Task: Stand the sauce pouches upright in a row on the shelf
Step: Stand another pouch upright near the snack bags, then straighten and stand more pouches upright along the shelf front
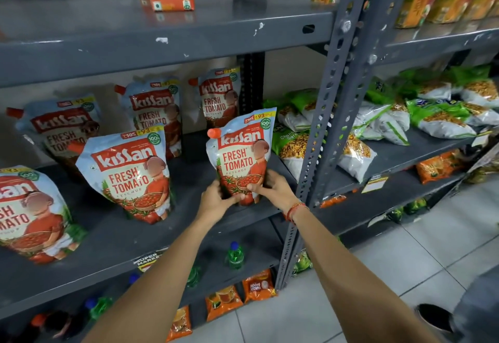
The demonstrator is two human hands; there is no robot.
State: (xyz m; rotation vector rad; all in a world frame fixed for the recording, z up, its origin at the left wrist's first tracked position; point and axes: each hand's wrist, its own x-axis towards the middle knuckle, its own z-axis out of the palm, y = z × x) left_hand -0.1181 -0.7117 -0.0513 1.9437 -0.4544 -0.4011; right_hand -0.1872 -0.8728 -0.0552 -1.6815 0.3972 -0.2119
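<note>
Grey steel shelf [189, 223] in a shop aisle carries the ketchup pouches, and you grip one pouch [241, 153] at its base near the front edge, left hand [216, 199] and right hand [275, 188] closed around its bottom corners. It looks soft and bottom-heavy, likely to slump, so hold low and settle the gusset flat. Open room lies between it and the neighbouring pouch [129, 175]; the upright post [318, 126] stands close on the right.
</note>
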